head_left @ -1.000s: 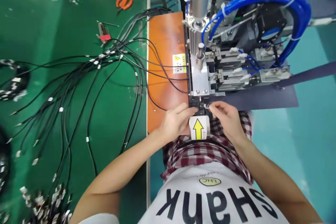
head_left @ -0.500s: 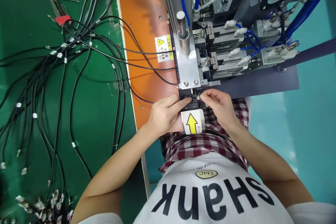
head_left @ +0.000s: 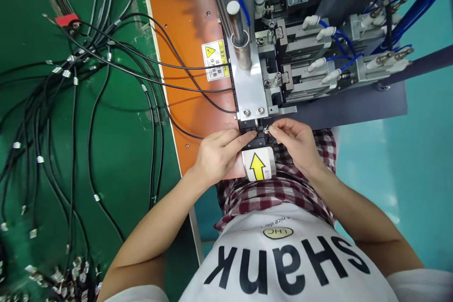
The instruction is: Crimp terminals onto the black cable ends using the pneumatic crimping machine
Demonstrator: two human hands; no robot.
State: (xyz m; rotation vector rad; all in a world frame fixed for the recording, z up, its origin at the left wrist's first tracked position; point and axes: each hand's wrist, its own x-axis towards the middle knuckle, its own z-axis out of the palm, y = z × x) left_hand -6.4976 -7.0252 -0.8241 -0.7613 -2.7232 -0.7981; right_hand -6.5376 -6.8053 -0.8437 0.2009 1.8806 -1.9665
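Observation:
My left hand point(head_left: 216, 155) rests at the front of the machine, closed around a black cable point(head_left: 189, 134) that runs in under its fingers. Its index fingertip presses beside a small black fixture point(head_left: 261, 141). From the right side of that fixture stick out thin coloured wires point(head_left: 267, 131), red and white among them. My right hand point(head_left: 299, 144) pinches these wires between thumb and index finger. What lies under the left palm is hidden. Just below the fixture is a white label with a yellow arrow point(head_left: 258, 166).
A metal press machine point(head_left: 247, 85) with cylinders and blue air hoses point(head_left: 414, 4) stands ahead. Several black cables point(head_left: 72, 160) spread over the green mat point(head_left: 120, 245) at left, near tools with a red band point(head_left: 67, 20). An orange plate point(head_left: 184, 52) lies under the machine.
The view has shifted slightly, so the machine and cables sit a little further left. Both hands stay at the fixture; the wires at my right fingertips lie a little differently.

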